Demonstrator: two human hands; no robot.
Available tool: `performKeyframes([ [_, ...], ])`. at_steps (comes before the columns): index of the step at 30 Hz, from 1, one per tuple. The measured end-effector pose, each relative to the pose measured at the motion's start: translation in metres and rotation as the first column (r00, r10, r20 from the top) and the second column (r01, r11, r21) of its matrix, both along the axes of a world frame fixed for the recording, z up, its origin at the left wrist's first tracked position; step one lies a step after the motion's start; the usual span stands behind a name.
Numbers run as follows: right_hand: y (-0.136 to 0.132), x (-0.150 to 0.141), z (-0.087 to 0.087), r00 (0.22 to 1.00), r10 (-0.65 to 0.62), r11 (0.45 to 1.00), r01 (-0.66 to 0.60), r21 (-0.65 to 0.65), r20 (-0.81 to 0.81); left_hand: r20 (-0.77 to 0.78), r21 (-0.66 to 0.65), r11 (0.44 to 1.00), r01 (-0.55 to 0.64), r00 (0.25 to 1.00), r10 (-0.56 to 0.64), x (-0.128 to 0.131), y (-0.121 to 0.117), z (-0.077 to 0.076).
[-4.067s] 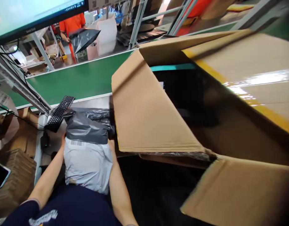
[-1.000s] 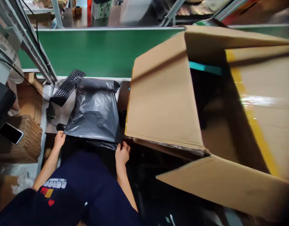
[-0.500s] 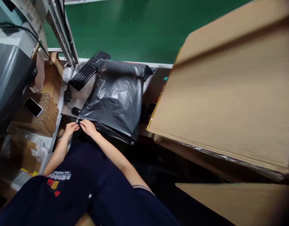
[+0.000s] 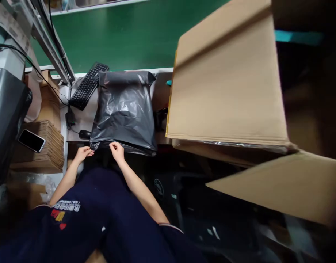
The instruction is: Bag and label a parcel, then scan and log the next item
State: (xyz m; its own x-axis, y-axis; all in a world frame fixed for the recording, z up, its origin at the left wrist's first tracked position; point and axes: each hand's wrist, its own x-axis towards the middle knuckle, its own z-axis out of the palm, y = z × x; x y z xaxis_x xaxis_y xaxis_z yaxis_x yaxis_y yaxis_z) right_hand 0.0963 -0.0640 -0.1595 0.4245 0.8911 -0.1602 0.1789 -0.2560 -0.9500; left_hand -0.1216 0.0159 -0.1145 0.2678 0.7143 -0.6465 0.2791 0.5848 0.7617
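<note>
A dark grey plastic mailing bag lies on the table in front of me, its open end toward my body. My left hand pinches the bag's near left corner between thumb and fingers. With closed fingers my right hand grips the bag's near edge, a short way to the right of the left hand. The bag's surface is wrinkled and bulges a little; what is inside stays hidden. Its far left corner overlaps the black keyboard.
A black mouse sits beside the bag. At left, a phone rests on stacked folded cardboard. A large cardboard box stands at right with a flap sticking out. Behind the table runs a green surface.
My right hand has moved right along the bag's edge, away from my left hand. The left hand stays at the corner. The view has turned to the right.
</note>
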Motion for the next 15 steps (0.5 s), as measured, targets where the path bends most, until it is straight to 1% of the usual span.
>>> performKeyframes([
  [2,0.003,-0.008,0.009,0.984,0.175,0.982,-0.176,0.069,0.016,0.013,0.01,1.0,0.005,1.0,-0.005,0.002,-0.002,-0.002],
  [3,0.01,-0.016,0.014,0.963,0.266,0.958,-0.268,0.105,0.032,0.014,0.024,1.0,-0.004,1.0,0.004,0.004,-0.004,-0.002],
  [4,0.018,-0.025,0.019,0.942,0.333,0.932,-0.336,0.136,0.04,0.012,0.041,0.999,-0.019,1.0,0.018,0.005,-0.005,-0.002],
  [5,0.027,-0.034,0.023,0.932,0.362,0.919,-0.361,0.157,0.022,0.008,0.057,0.998,-0.036,0.999,0.036,0.007,-0.007,-0.002],
  [6,0.036,-0.04,0.026,0.942,0.333,0.933,-0.322,0.16,-0.047,0.003,0.071,0.996,-0.054,0.999,0.054,0.009,-0.008,-0.001],
  [7,0.043,-0.044,0.029,0.953,0.259,0.961,-0.238,0.142,-0.155,-0.002,0.078,0.994,-0.07,0.998,0.071,0.01,-0.009,0.001],
  [8,0.046,-0.043,0.031,0.949,0.154,0.986,-0.131,0.101,-0.275,-0.009,0.082,0.993,-0.084,0.996,0.085,0.012,-0.011,0.003],
  [9,0.046,-0.036,0.032,0.926,0.028,0.999,-0.014,0.04,-0.377,-0.017,0.083,0.992,-0.097,0.995,0.099,0.013,-0.012,0.005],
  [10,0.041,-0.025,0.032,0.89,-0.104,0.994,0.101,-0.031,-0.444,-0.027,0.084,0.99,-0.11,0.993,0.113,0.014,-0.013,0.008],
  [11,0.03,-0.008,0.032,0.851,-0.229,0.973,0.208,-0.096,-0.472,-0.039,0.087,0.988,-0.124,0.991,0.128,0.014,-0.014,0.011],
  [12,0.012,0.013,0.032,0.815,-0.335,0.942,0.303,-0.146,-0.472,-0.051,0.09,0.986,-0.14,0.988,0.145,0.014,-0.015,0.013],
  [13,-0.011,0.038,0.032,0.779,-0.428,0.903,0.389,-0.182,-0.459,-0.065,0.092,0.983,-0.157,0.985,0.163,0.014,-0.016,0.016],
  [15,-0.074,0.092,0.038,0.67,-0.608,0.791,0.558,-0.251,-0.427,-0.092,0.092,0.977,-0.19,0.976,0.198,0.012,-0.016,0.022],
])
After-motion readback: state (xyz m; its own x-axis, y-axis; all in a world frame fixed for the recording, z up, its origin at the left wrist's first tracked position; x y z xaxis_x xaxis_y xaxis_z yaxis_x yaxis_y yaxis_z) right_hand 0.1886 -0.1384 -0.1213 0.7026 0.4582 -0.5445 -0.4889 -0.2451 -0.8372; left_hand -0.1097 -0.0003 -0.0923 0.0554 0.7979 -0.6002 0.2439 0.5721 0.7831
